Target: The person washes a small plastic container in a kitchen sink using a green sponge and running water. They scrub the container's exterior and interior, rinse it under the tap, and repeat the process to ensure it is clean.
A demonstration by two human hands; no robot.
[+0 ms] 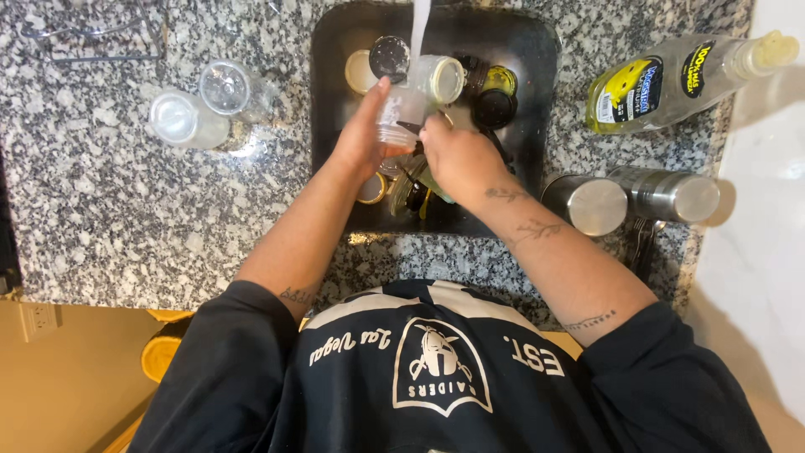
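Water runs down onto a clear plastic jar held over the black sink. Left hand has its grip wrapped around the jar, right hand is closed at the jar's bottom end, can't tell on what. Two clear cups sit upside down on the granite desk to the left.

Right hand fingertips hidden behind the clear jar; grip can't be told. Left hand palm side out of sight against that jar. Water stream cut off by the top edge, tap not visible. Items low in the sink under both hands are mostly covered and too dark to identify. Cutlery near the counter's right edge sits in shadow behind the steel tumblers, kind unclear. Wire object at the counter's top left corner too faint to tell.
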